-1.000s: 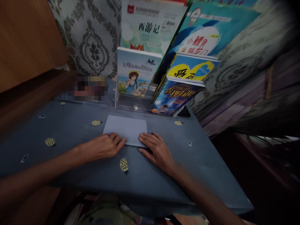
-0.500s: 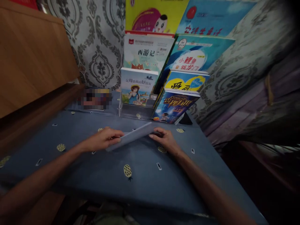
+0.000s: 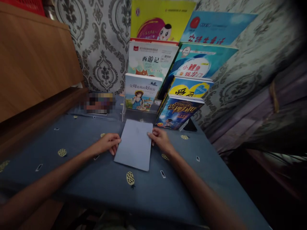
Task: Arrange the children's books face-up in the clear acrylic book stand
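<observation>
Since the earlier frame, the grey sheet [image 3: 134, 145] has been turned lengthwise and brought down onto the table [image 3: 72, 179] at the centre of the frame. Its side edges are gripped by the fingers of the left hand [image 3: 107, 143] and right hand [image 3: 160, 139]; the turning is judged done, and the sheet is not yet released.

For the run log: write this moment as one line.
grey sheet: portrait, over blue tablecloth | left hand: pinches its left edge | right hand: pinches its right edge | books: upright behind
</observation>
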{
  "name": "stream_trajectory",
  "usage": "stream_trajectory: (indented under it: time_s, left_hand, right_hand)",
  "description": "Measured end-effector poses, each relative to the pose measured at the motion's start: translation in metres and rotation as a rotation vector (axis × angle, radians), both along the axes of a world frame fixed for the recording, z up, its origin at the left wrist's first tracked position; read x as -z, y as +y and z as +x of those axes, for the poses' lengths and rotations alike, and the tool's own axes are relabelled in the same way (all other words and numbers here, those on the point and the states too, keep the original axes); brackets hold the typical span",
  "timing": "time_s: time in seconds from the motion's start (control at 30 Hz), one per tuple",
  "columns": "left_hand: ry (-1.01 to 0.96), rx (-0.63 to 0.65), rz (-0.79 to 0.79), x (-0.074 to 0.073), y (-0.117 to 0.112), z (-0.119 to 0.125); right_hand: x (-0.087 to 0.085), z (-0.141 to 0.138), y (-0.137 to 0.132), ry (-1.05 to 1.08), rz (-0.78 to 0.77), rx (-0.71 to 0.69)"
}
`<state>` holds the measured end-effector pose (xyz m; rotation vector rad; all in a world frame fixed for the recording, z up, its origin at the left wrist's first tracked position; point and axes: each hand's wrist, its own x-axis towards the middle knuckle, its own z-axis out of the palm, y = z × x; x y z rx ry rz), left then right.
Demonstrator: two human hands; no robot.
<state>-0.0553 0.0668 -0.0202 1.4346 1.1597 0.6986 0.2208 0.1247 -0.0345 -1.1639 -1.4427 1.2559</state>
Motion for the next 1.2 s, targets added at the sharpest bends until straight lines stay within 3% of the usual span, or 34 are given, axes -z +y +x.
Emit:
stream_trajectory:
  time_s: [0.1, 0.17, 0.27, 0.4, 0.57, 0.7, 0.8, 1.07, 1.2]
  left_hand:
    - [0.519, 0.026, 0.348, -0.001, 0.007, -0.004]
    - [0.742, 0.01, 0.539, -0.005, 0.014, -0.001]
    - [0.889, 0.02, 0.693, -0.005, 0.03, 0.01]
    - [1.003, 0.032, 0.794, 0.009, 0.046, 0.018]
    - [1.008, 0.01, 0.877, 0.025, 0.05, 0.015]
    - [0.968, 0.004, 0.901, 0.026, 0.049, 0.012]
    - [0.928, -0.011, 0.907, 0.027, 0.051, 0.011]
    - [0.866, -0.012, 0.913, 0.03, 0.053, 0.01]
    - [0.832, 0.003, 0.905, 0.031, 0.054, 0.008]
  right_hand:
    - [0.011, 0.001, -0.001, -0.326, 0.157, 0.08]
    - [0.015, 0.001, -0.001, -0.418, 0.213, 0.083]
    - [0.016, 0.001, -0.001, -0.467, 0.231, 0.078]
    - [0.012, -0.001, -0.005, -0.613, 0.315, 0.087]
    - [0.002, -0.03, -0.02, -0.802, 0.543, 0.008]
    - [0.005, -0.071, -0.022, -0.795, 0.602, -0.272]
    - [0.012, -0.082, -0.016, -0.858, 0.574, -0.328]
    - [0.018, -0.012, 0.0, -0.953, 0.523, -0.16]
    - [0.023, 0.005, 0.007, -0.9, 0.497, -0.135]
